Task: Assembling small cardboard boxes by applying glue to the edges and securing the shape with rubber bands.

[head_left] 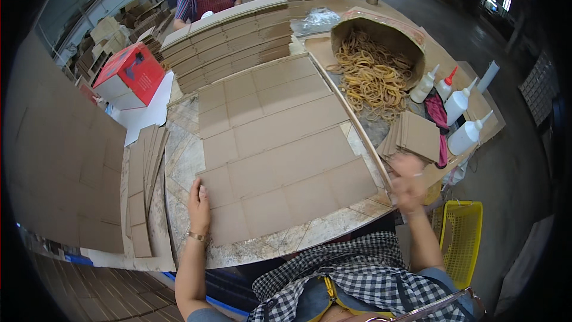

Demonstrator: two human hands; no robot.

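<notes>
A large flat brown cardboard sheet [286, 173], scored into rectangular panels, lies on the worn, stained board in front of me. My left hand [199, 207], with a band at its wrist, rests against the sheet's left edge, fingers fairly straight and not wrapped round anything. Past the wooden strip [351, 122] along the sheet's right side, my right hand [408, 183] is smeared by motion. It is just below a small fanned stack of cardboard pieces [419, 137]; whether it holds anything does not show.
Behind the sheet rises a tall cardboard stack [229, 39], with a masked person [205, 0] beyond. Rubber bands [369, 74] spill from a sack at right, beside several squeeze bottles [468, 136]. A red-and-white box [131, 77] and cardboard strips [140, 185] lie left; a yellow basket [462, 241] stands low right.
</notes>
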